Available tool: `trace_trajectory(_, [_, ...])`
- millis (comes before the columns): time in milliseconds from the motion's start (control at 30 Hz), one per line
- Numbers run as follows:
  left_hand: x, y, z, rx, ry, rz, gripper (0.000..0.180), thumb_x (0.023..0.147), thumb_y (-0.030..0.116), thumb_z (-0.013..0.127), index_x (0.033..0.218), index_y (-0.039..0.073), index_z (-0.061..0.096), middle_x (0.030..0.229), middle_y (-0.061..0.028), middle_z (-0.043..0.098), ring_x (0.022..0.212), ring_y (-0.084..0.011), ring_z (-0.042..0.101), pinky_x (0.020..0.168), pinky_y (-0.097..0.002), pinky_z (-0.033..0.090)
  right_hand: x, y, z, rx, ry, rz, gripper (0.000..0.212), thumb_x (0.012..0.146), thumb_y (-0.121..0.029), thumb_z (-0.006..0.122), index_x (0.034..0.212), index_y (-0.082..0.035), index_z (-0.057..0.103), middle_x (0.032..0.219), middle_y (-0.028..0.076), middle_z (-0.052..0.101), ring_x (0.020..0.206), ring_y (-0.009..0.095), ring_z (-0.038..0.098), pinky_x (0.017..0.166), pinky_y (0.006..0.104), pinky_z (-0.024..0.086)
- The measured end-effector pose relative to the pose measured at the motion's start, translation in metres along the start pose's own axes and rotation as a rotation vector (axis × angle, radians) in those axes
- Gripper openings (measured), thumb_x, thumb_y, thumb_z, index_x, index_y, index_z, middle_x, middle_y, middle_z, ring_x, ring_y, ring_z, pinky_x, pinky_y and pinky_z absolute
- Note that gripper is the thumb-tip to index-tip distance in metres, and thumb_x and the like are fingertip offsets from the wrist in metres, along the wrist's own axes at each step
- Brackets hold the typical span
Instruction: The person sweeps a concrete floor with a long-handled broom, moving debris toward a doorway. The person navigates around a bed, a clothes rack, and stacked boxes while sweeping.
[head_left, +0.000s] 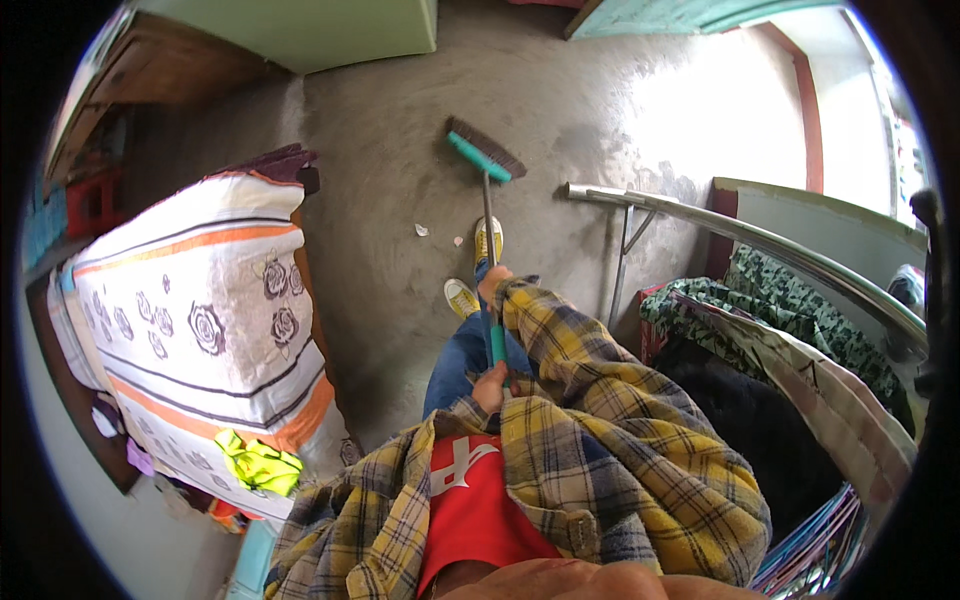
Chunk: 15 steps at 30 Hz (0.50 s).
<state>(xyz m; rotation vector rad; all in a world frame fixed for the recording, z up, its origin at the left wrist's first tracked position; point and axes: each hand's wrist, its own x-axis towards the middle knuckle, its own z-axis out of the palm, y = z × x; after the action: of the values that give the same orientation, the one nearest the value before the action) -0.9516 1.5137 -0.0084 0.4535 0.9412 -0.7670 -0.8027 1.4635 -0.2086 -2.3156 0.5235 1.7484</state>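
Two hands (491, 285) gripping broom (480, 158), stained grey floor (375, 170), rose-patterned cloth (180, 290).

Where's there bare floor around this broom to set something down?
Bare concrete floor lies left of the broom head, between it and the rose-patterned bedspread, and beyond it toward the pale green cabinet. It's tighter around the yellow sneakers, with small pale scraps nearby, and crowded right, where camouflage cloth bunches beside the metal rail.

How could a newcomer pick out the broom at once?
Start at the rose-patterned cover on the left, then move right onto the grey floor. The broom runs from the person's hands past the yellow shoes. Unlike the bare metal rail further right, it ends in a green block with dark bristles.
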Motion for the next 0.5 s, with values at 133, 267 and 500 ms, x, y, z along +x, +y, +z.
trace_trajectory(133, [-0.021, -0.035, -0.001, 0.155, -0.07, -0.034, 0.034, 0.092, 0.04, 0.045, 0.094, 0.006, 0.046, 0.068, -0.0078, 0.048, 0.059, -0.0208, 0.046, 0.058, -0.0377, 0.04, -0.031, 0.023, 0.043, -0.073, -0.059, -0.158, 0.017, 0.075, -0.014, 0.056, 0.066, 0.0, 0.058, 0.059, 0.012, 0.06, 0.053, 0.021, 0.06, 0.051, 0.0339, 0.048])
trace_trajectory(267, [-0.038, -0.047, 0.015, 0.167, -0.189, -0.098, 0.034, 0.091, 0.04, 0.047, 0.096, 0.006, 0.046, 0.069, -0.0079, 0.05, 0.059, -0.0207, 0.049, 0.058, -0.0372, 0.043, -0.076, 0.037, 0.041, 0.027, -0.161, -0.217, 0.017, 0.07, -0.013, 0.058, 0.06, 0.0, 0.052, 0.053, 0.011, 0.054, 0.043, 0.023, 0.052, 0.041, 0.0363, 0.043])
trace_trajectory(500, [-0.043, -0.029, 0.072, 0.035, -0.405, -0.212, 0.036, 0.089, 0.039, 0.05, 0.099, 0.005, 0.044, 0.071, -0.0081, 0.053, 0.06, -0.0204, 0.053, 0.058, -0.0364, 0.048, -0.122, 0.095, -0.063, 0.602, -0.195, -0.394, 0.016, 0.077, -0.009, 0.056, 0.074, 0.004, 0.046, 0.05, 0.01, 0.045, 0.034, 0.021, 0.045, 0.028, 0.0355, 0.035])
